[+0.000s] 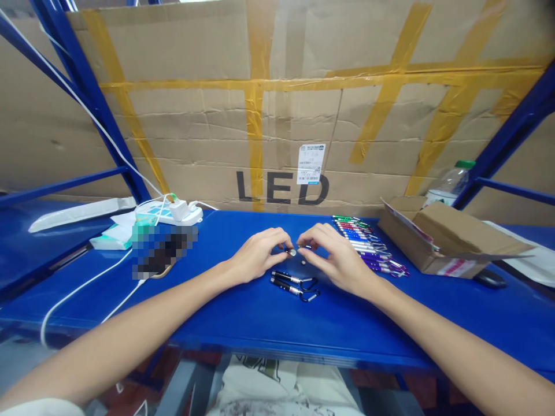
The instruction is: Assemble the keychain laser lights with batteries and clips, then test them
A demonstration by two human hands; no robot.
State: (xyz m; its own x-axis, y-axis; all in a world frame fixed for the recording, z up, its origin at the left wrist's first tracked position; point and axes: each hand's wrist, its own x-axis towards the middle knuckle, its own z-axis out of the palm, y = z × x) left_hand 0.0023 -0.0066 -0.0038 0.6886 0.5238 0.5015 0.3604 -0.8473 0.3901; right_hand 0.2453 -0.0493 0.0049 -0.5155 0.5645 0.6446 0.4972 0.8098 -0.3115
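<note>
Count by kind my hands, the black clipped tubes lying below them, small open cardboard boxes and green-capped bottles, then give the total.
Left hand and right hand: 2
Black tubes: 2
Open box: 1
Green-capped bottle: 1
Total: 6

L hand [262, 254], R hand [336, 254] (close), blk penlights [286, 286]

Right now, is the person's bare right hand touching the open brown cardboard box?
Apart. The head view shows blue tabletop between the right hand and the box.
</note>
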